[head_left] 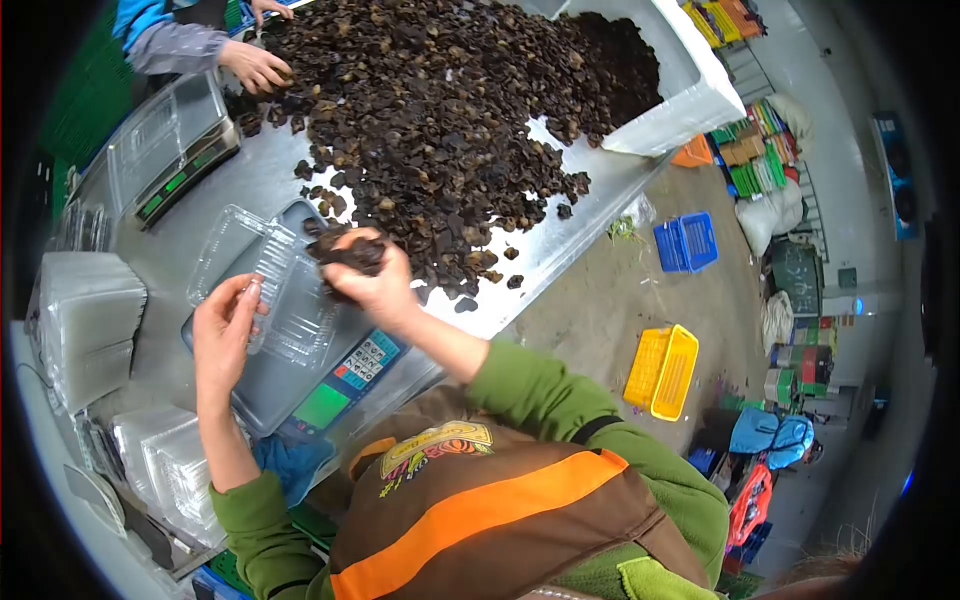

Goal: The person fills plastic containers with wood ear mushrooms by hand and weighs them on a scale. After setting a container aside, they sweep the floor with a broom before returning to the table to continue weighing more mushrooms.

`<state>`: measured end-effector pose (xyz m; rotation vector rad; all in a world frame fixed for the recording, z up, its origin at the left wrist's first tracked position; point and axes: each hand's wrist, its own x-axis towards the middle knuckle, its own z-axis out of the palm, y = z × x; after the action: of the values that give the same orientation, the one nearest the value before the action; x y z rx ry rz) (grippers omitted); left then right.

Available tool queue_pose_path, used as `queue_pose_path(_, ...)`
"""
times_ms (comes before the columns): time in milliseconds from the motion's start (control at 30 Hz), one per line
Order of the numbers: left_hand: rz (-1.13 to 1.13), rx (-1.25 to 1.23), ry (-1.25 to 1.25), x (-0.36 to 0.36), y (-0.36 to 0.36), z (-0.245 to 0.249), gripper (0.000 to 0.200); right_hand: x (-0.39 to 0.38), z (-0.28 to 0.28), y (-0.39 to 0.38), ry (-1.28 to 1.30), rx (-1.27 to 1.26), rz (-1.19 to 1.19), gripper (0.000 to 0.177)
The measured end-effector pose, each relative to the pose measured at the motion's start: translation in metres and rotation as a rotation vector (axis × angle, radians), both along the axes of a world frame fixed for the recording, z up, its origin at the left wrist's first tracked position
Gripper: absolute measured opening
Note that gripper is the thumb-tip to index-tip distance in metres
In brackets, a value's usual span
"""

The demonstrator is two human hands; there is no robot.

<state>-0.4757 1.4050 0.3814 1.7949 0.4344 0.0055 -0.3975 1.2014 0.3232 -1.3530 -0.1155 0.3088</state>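
My left hand [228,325] pinches the edge of an open clear plastic clamshell box [300,310], which lies over a grey scale tray [270,385]. My right hand [375,275] is closed around a clump of dark brown, mushroom-like pieces [350,253], above the box's far end. Just beyond it, a large pile of the same dark pieces [430,120] spreads over the metal table [560,245]. The scale's keypad and green display [322,405] show between my forearms.
A co-worker's hand [256,66] touches the pile's left side, near a second scale [175,145]. Stacks of clear boxes [90,320] stand at the left. A white foam box [680,105] sits at the back right. Blue [686,242] and yellow crates [661,372] are on the floor.
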Motion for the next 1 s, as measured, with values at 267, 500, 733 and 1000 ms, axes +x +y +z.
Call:
queue_pose_path(267, 0.448, -0.104, -0.193, -0.037, 0.042, 0.028, 0.026, -0.039, -0.063, 0.074, -0.428, -0.508, 0.018, 0.029)
queue_pose_path(500, 0.749, 0.833, -0.443, -0.099, 0.075, 0.038, 0.021, -0.038, -0.039, 0.085, -0.635, -1.032, 0.344, 0.047)
queue_pose_path(733, 0.732, 1.359, -0.264, -0.200, 0.089, 0.048, 0.016, -0.037, -0.021, 0.080, -0.777, -1.096, 0.470, 0.081)
queue_pose_path(1000, 0.681, 1.034, 0.447, -0.263, 0.079, -0.008, 0.030, -0.021, 0.023, 0.069, -0.783, -1.108, 0.761, 0.081)
